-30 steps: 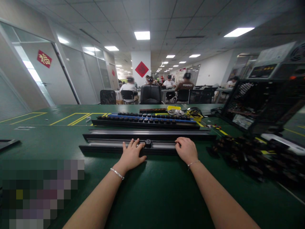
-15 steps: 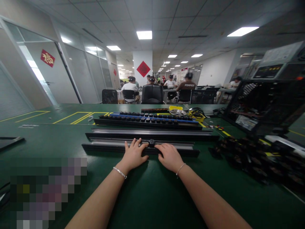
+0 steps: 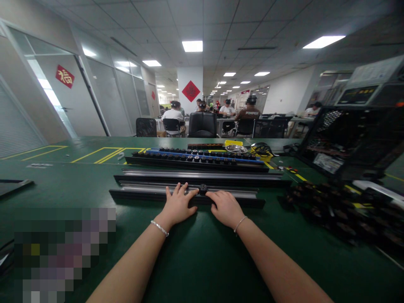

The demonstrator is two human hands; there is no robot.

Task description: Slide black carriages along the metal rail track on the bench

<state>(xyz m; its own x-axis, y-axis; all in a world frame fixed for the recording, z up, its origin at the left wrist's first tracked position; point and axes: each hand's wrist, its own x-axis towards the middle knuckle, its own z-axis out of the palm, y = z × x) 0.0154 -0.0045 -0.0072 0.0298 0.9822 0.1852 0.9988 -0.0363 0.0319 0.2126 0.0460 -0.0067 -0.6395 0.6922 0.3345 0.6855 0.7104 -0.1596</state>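
A small black part [image 3: 203, 190] sits on the nearest long black rail [image 3: 132, 194], between my two hands. My left hand [image 3: 179, 203] lies over the rail with its fingers spread, and its index fingertip is at the part's left side. From the right, my right hand [image 3: 225, 206] reaches the part with its index fingertip, thumb apart below. Neither hand is wrapped round anything. What the black part is exactly is too small to tell. A second long black rail [image 3: 208, 177] lies parallel just behind.
Farther back, rows of small black parts [image 3: 195, 159] stand along a blue strip. A metal dish [image 3: 236, 149] and a yellow tray [image 3: 233, 143] lie beyond. Many dark parts [image 3: 337, 210] are heaped at right, before an open black case [image 3: 347, 139]. People sit at far tables.
The small black part has shifted very slightly to the right relative to my fingers. Both hands stay in nearly the same place; the whole view has moved a little.
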